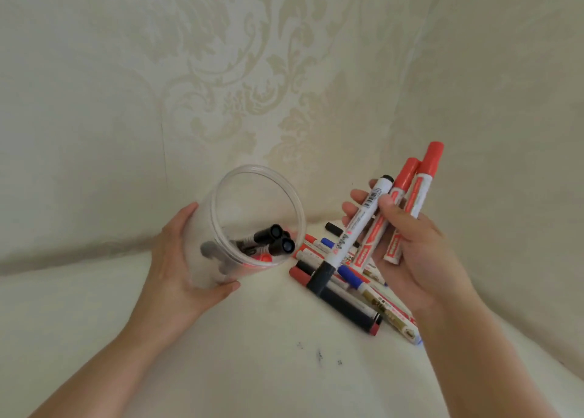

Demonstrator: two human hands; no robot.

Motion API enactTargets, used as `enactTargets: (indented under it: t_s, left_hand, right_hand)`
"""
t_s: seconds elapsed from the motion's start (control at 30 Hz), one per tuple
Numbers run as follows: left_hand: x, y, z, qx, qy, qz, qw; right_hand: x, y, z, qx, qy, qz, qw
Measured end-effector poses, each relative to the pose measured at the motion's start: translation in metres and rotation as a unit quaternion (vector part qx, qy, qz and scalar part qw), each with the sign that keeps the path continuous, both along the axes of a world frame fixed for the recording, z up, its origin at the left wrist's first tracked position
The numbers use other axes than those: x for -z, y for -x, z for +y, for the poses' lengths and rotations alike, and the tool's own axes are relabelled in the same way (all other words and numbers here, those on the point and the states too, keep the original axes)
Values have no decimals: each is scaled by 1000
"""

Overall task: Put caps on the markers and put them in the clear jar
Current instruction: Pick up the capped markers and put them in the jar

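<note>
Jar [252, 196] tilted toward our right hand [407, 237] by left hand [177, 259] wrapped around its wall, easing loading; right hand grips three capped markers [363, 224] beside the mouth; more lie on cloth [252, 338].

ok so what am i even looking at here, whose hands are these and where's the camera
There is no machine here: a person is doing the job with bare hands, and the one camera sits on their head, looking forward and down, so you see their own arms reaching in from below.

The left hand grips a clear jar, tilted with its mouth towards the camera, with a few capped markers already inside. The right hand holds three markers: one with a black cap pointing down and two with red caps pointing up.

Under that hand, a pile of markers in red, blue and black lies on a cream cloth, which also hangs as a patterned backdrop behind.
</note>
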State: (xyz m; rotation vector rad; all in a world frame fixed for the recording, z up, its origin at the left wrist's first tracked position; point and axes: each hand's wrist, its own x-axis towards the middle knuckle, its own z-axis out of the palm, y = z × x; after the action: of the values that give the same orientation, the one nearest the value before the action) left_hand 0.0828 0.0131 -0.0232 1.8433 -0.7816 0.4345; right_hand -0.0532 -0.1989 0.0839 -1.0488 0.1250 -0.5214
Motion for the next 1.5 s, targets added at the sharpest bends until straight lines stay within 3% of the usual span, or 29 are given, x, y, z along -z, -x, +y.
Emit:
enactTargets:
  t_s: [0.2, 0.3, 0.4, 0.5, 0.7, 0.77, 0.87, 0.93, 1.0, 1.1, 1.2, 1.27, 1.37, 1.5]
  left_hand:
    - [-1, 2, 0, 13, 6, 16, 1000]
    - [0, 2, 0, 17, 3, 16, 1000]
    - [0, 4, 0, 17, -7, 1, 1000]
    - [-1, 5, 0, 17, -11, -5, 1000]
    - [-2, 7, -1, 7, -16, -35, 999]
    - [-4, 8, 0, 5, -14, -38, 999]
    - [-4, 8, 0, 19, -10, -29, 999]
    - [-3, 9, 0, 25, -2, -17, 1000]
    - [-4, 8, 0, 18, 4, -16, 1000]
    - [-4, 6, 0, 1, 8, -17, 1000]
    - [-3, 6, -2, -7, -22, -45, 999]
    - [-4, 7, -4, -14, -40, -76, 996]
    - [-6, 10, -5, -20, -39, -78, 996]
    - [-6, 11, -5, -2, -34, -82, 996]
  right_hand:
    - [-24, 5, 18, 79, -79, -152, 982]
    - [-28, 2, 28, 79, -87, -183, 976]
    - [-24, -3, 38, 70, 5, -177, 982]
    - [-22, -16, 47, 45, 174, -140, 974]
    - [-13, -28, 66, 17, 452, -3, 892]
    - [-10, -28, 69, 16, 485, 3, 874]
    - [-20, -27, 63, 36, 423, -31, 905]
    - [-39, -22, 48, 52, 419, -27, 906]
    - [-60, -11, 26, -6, 477, 50, 877]
    - [-78, 5, 5, -130, 547, 199, 803]
    - [-79, 3, 1, -137, 601, 292, 731]
    - [-80, -5, 6, -116, 616, 322, 709]
    - [-73, -22, 19, -33, 576, 293, 762]
    - [-47, -48, 45, 188, 539, 139, 809]
